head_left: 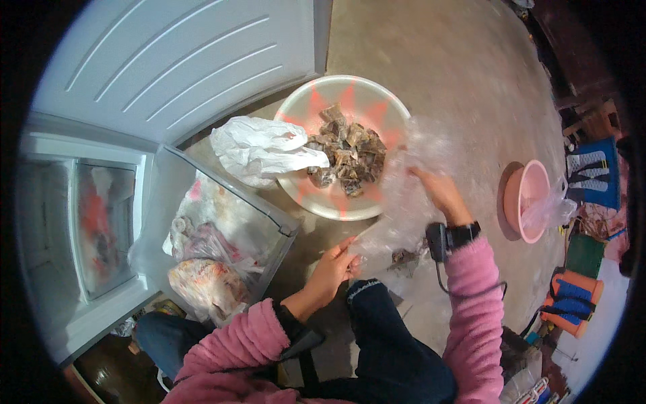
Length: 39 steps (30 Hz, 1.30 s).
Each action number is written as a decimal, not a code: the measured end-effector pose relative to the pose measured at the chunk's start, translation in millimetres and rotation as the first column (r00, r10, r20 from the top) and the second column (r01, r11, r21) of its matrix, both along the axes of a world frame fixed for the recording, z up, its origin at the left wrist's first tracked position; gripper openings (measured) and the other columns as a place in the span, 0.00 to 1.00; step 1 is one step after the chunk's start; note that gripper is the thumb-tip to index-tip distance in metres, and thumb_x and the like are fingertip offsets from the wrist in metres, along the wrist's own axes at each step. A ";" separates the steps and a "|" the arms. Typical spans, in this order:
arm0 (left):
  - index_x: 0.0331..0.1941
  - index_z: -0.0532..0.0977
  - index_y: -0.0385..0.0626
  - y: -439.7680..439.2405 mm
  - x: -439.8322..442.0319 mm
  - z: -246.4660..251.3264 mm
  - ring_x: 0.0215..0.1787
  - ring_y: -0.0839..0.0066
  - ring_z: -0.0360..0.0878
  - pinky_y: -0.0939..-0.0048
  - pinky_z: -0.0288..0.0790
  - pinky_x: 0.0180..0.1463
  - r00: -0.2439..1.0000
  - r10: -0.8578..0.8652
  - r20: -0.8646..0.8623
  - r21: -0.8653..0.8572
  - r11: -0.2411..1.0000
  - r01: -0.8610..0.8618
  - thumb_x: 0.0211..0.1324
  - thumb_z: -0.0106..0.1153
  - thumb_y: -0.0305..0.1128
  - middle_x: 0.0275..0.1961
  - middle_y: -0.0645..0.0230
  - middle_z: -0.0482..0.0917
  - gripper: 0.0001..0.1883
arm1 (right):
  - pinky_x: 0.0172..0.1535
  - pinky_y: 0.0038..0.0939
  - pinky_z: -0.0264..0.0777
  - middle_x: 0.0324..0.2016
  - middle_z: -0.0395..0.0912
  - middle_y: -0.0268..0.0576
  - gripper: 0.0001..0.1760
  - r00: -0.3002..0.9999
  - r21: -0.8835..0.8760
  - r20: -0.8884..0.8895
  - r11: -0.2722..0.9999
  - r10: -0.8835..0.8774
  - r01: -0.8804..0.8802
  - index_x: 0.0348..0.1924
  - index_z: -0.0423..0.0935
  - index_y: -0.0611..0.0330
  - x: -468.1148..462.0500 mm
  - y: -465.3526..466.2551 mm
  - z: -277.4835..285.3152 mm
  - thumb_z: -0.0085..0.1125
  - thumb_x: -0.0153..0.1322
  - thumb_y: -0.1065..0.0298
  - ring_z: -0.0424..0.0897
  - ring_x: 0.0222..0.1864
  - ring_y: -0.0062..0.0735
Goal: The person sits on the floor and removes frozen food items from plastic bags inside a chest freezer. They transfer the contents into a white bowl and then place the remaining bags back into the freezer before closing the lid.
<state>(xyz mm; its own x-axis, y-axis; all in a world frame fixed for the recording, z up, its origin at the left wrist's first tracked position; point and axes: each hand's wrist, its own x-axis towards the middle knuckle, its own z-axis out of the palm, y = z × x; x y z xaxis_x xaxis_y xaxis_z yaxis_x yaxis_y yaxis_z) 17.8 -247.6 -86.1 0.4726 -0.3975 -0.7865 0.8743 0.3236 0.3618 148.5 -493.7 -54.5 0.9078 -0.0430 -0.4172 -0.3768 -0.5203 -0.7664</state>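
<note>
Between my hands stretches a clear plastic bag [388,237], blurred in places, with a few dark pieces showing low inside or behind it. My left hand [330,270] pinches its near left edge above my knee. Farther out, my right hand [441,192] grips the bag's other side, beside the basin's right rim. The wide enamel-like basin [343,213], pale with a red pointed pattern, stands on the floor ahead. Brown, chunky pieces of food [353,146] are heaped in it; their exact kind is unclear. A white plastic bag [257,149] lies over the basin's left rim.
An open freezer door [202,55] stands at upper left, beside the freezer compartment [45,227]. Its pulled-out clear drawer [287,237] holds bagged food [209,285] close to my left arm. A pink basin [535,202] with clear plastic stands right; an orange basket [573,303] lies beyond.
</note>
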 end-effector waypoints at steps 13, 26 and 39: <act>0.61 0.69 0.44 22.0 23.7 7.3 0.43 0.83 0.72 0.74 0.69 0.54 0.990 -0.082 0.119 -0.028 0.996 0.085 0.70 0.49 0.39 0.41 0.76 0.73 0.20 | 0.49 0.44 0.74 0.40 0.81 0.58 0.20 0.869 -0.645 -0.063 0.644 0.492 -0.411 0.42 0.82 0.59 120.5 78.6 -150.1 0.63 0.63 0.55 0.81 0.44 0.54; 0.59 0.71 0.45 15.8 25.5 11.3 0.41 0.85 0.71 0.76 0.69 0.48 0.984 -0.138 0.114 0.002 0.990 0.139 0.71 0.47 0.38 0.38 0.76 0.73 0.18 | 0.46 0.38 0.74 0.38 0.82 0.57 0.26 0.965 -0.315 -0.181 0.919 0.188 -0.239 0.41 0.81 0.68 119.6 72.1 -133.6 0.65 0.59 0.53 0.82 0.41 0.43; 0.59 0.73 0.44 -5.9 31.3 20.7 0.36 0.87 0.67 0.79 0.66 0.44 0.948 -0.213 0.235 0.030 0.977 0.212 0.69 0.50 0.38 0.35 0.80 0.73 0.18 | 0.38 0.28 0.75 0.42 0.79 0.41 0.18 0.926 0.555 -0.260 0.743 -0.272 0.374 0.53 0.74 0.61 -122.9 -73.2 20.1 0.58 0.70 0.68 0.79 0.36 0.27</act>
